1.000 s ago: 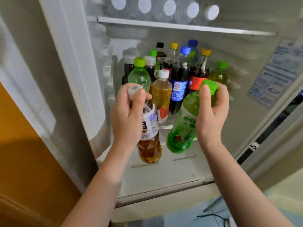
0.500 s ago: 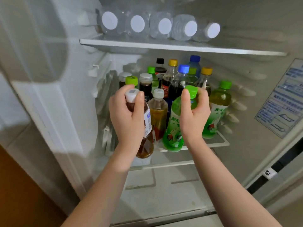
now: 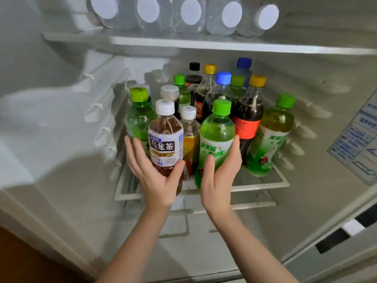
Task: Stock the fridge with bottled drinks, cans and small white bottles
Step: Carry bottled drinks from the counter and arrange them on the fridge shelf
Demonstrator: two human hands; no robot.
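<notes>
A brown oolong tea bottle [image 3: 165, 139] with a white cap stands at the front of the fridge's wire shelf [image 3: 263, 183]. My left hand [image 3: 155, 180] cups its lower part, fingers straight on its left and thumb on its right. Beside it stands a green bottle [image 3: 217, 135] with a green cap. My right hand [image 3: 219, 180] touches its lower part the same way, thumb on the left and straight fingers on the right. Behind them stand several bottles, among them a cola [image 3: 250, 117] and a green tea [image 3: 273, 135].
Several water bottles [image 3: 190, 12] lie on the upper shelf [image 3: 204, 44], white caps facing out. A printed sticker [image 3: 359, 144] is on the right inner wall. Bare shelf shows at the front right corner, in front of the green tea. The fridge floor lies below.
Both hands have set their bottles down upright at the shelf's front. They slid from the necks down to the lower bodies, and the fingers have straightened. The view has moved closer.
</notes>
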